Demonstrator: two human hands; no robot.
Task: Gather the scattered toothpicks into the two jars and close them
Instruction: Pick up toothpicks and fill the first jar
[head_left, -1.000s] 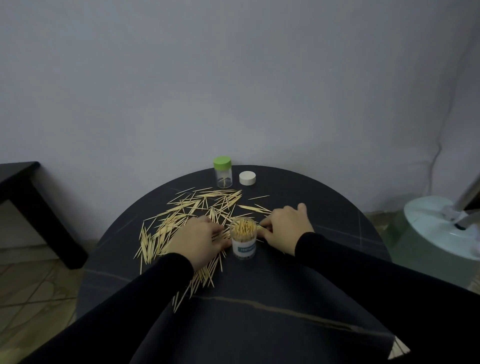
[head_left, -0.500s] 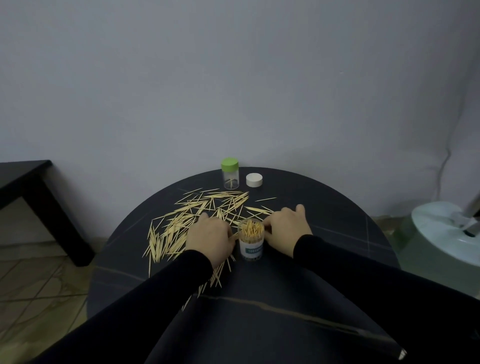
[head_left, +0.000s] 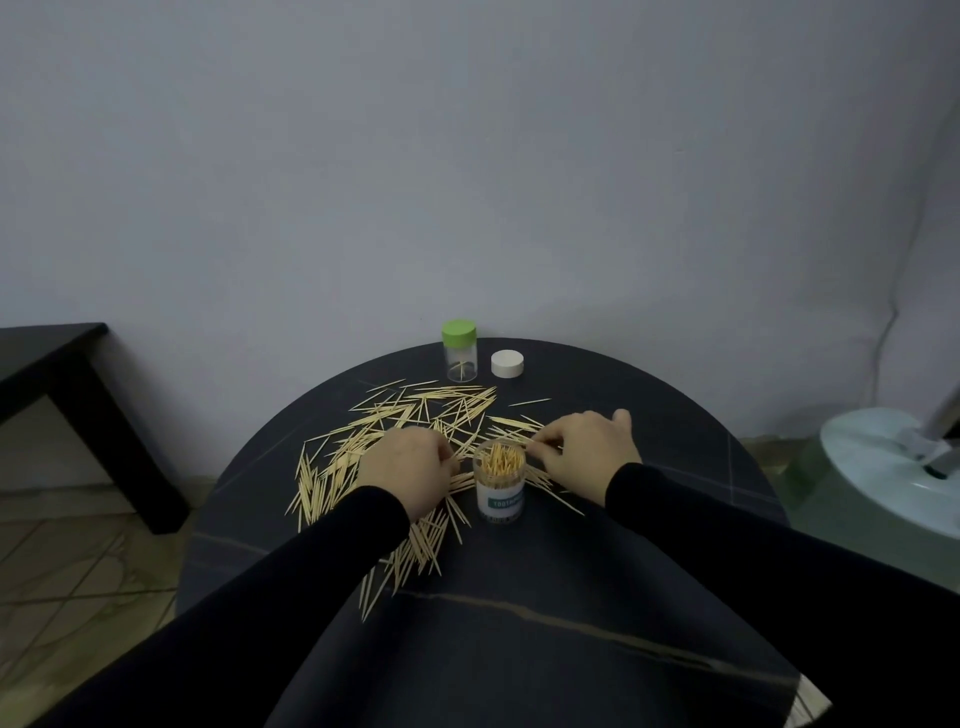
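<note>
**Both hands picking toothpicks beside the open jar**

Open jar (head_left: 499, 486) is standing upright at frame centre on the round dark table (head_left: 649, 571), packed with toothpicks standing on end, no lid on it. Left hand (head_left: 410, 470) is lying knuckles-up just left of the jar, fingers curling down onto the scattered toothpicks (head_left: 395, 431); cannot tell whether it is actually pinching any, fingertips are hiding under the hand. Right hand (head_left: 584, 449) is sitting just right of the jar, fingertips bunching together and pinching a few toothpicks at the jar's rim, thumb sticking out to the upper right. Loose toothpicks are spreading from the centre toward the left and lower centre of the frame, some under both hands. Second jar (head_left: 460, 351) with green lid on is standing upright at upper centre, near the table's far edge, nearly empty. White lid (head_left: 507, 363) is lying flat just right of it, apart from it. Black sleeves are covering both arms.
</note>
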